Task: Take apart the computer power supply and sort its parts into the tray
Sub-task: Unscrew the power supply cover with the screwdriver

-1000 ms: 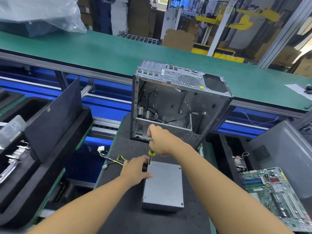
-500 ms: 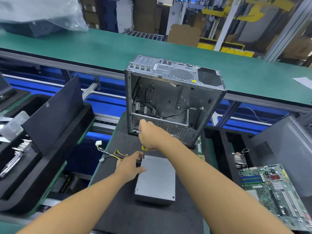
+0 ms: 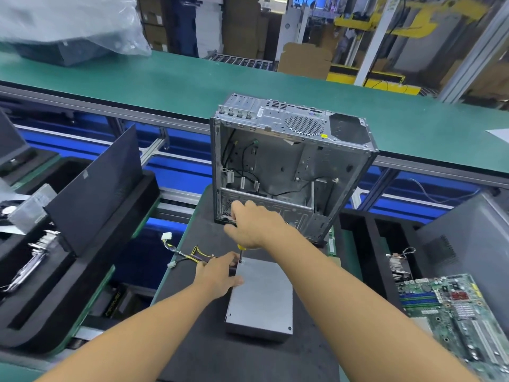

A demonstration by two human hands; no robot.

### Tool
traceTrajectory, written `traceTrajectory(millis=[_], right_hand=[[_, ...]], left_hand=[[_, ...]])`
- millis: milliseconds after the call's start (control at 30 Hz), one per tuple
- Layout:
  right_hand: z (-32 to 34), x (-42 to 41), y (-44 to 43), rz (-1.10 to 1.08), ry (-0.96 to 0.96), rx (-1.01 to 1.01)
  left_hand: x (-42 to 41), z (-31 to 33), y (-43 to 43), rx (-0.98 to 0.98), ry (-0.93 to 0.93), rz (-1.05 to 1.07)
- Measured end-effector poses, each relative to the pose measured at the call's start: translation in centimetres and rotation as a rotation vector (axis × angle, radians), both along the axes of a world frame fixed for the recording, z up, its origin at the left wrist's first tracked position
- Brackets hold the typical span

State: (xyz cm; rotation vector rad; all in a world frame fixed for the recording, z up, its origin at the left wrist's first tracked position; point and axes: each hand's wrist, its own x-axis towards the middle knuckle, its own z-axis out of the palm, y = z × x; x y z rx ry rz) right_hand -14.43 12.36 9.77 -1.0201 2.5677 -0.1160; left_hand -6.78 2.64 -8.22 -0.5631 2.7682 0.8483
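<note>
**Grey metal power supply under the screwdriver**

Grey metal box, the power supply (image 3: 260, 296), is lying flat on the black mat (image 3: 192, 348) in the middle of the head view, just in front of the open computer case (image 3: 289, 172). We are pressing our left hand (image 3: 217, 275) on its far left corner, fingers spread and resting on the lid, gripping nothing. Our right hand (image 3: 252, 226) is closed around the yellow handle of a screwdriver (image 3: 240, 253), and we are holding the shaft upright with its tip on the same corner. A bundle of yellow and black cables (image 3: 190, 255) is coming out to the left. On the right, a motherboard (image 3: 451, 307) is lying in the black tray (image 3: 366, 244).
</note>
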Motion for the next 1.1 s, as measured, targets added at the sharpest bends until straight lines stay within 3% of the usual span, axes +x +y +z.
traceTrajectory(millis=[133,367,533,733,833,1100], right_hand=[[-0.4,-0.3,0.0,-0.034,0.108,0.055],[-0.1,-0.7,0.3,-0.027,-0.166,-0.089],[-0.2,-0.6,0.1,-0.082,-0.209,-0.064],[-0.6,-0.4,0.0,-0.132,0.025,-0.001],[-0.6,0.0,-0.4,-0.135,0.050,0.009],[0.5,0.3,-0.5,-0.088,-0.147,-0.056]], left_hand=[[0.0,0.0,0.0,0.013,0.005,-0.009],[0.1,0.3,0.1,0.017,0.003,-0.007],[0.3,0.2,0.2,0.001,0.004,-0.009],[0.4,0.2,0.2,0.002,0.016,-0.015],[0.4,0.3,0.3,-0.003,0.020,-0.018],[1.7,0.3,0.8,0.090,0.148,0.043]])
